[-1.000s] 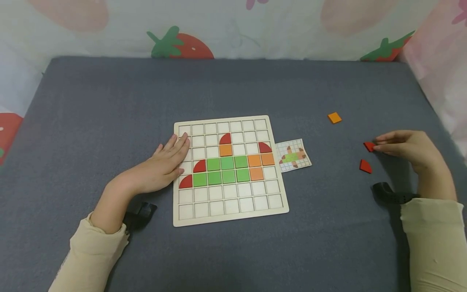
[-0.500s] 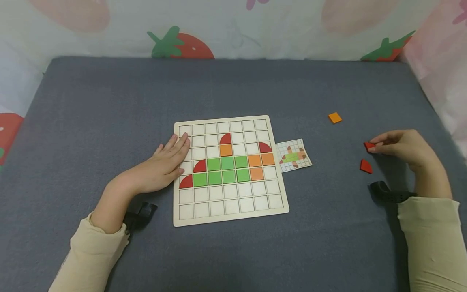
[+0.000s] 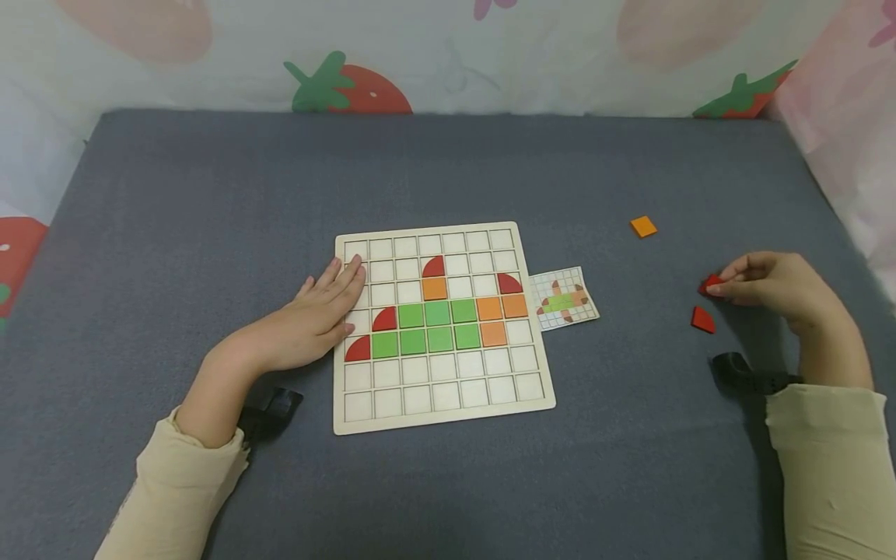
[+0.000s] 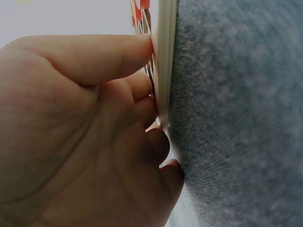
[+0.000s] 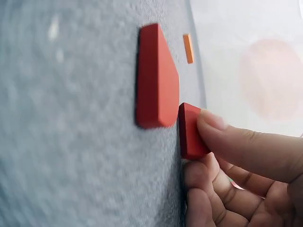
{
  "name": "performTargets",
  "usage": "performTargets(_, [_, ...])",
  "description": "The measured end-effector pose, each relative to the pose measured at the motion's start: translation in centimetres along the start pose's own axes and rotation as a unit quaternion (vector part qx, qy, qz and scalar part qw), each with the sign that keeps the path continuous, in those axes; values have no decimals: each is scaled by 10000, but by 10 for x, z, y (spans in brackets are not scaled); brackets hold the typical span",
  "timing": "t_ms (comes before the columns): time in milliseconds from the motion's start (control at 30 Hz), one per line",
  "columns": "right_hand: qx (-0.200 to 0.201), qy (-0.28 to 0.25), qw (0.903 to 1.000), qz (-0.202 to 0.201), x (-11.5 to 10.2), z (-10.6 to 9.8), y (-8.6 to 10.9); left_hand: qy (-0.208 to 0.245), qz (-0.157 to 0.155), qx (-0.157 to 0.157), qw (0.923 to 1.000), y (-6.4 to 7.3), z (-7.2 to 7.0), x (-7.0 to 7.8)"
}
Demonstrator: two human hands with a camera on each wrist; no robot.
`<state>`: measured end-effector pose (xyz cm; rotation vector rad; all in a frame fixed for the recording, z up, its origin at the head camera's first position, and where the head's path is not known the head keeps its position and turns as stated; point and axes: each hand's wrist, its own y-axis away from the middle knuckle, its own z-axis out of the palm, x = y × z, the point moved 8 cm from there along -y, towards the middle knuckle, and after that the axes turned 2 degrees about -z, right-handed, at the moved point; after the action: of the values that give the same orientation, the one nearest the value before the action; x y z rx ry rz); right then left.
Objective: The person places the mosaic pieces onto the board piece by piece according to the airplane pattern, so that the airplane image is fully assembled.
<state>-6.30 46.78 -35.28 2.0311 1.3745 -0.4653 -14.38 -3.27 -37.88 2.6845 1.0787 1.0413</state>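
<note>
My left hand [image 3: 308,327] lies flat with straight fingers over the left edge of a pale wooden grid board [image 3: 445,414]. In the left wrist view the thumb [image 4: 118,56] and fingertips press along the board's edge. On the right, my right hand [image 3: 787,292] pinches a red quarter-circle tile [image 5: 190,135] between thumb and fingers, low over the grey cloth. Another red quarter-circle tile [image 3: 703,320] lies just nearer me, beside the held one. Green squares [image 3: 412,341], orange squares [image 3: 493,334] and red quarter-circles [image 3: 357,348] fill several cells of the board.
A small printed pattern card [image 3: 565,299] sticks out at the board's right edge. Further right and back lies a loose orange square tile [image 3: 643,226]. The grey cloth [image 3: 434,490] covers the table, and a strawberry-print curtain [image 3: 532,62] hangs behind its far edge.
My right hand has shifted slightly left and closed its thumb and fingers further over the red tile, which has turned a little. The left hand and the board have stayed put.
</note>
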Motion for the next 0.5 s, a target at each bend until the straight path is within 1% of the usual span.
performTargets(167, [-90, -383, 9990, -210, -6, 1, 2, 9, -17, 12, 10000, 0, 0, 0])
performTargets(233, [-117, -401, 9988, -251, -10, 1, 3, 6, -4, 19, 10000, 0, 0, 0])
performTargets(400, [-355, -679, 9963, -380, -23, 7, 5, -4, 64, 30, 10000, 0, 1, 0])
performTargets(500, [-518, -940, 9932, -460, -31, 12, 6, -12, 66, 28, 10000, 0, 1, 0])
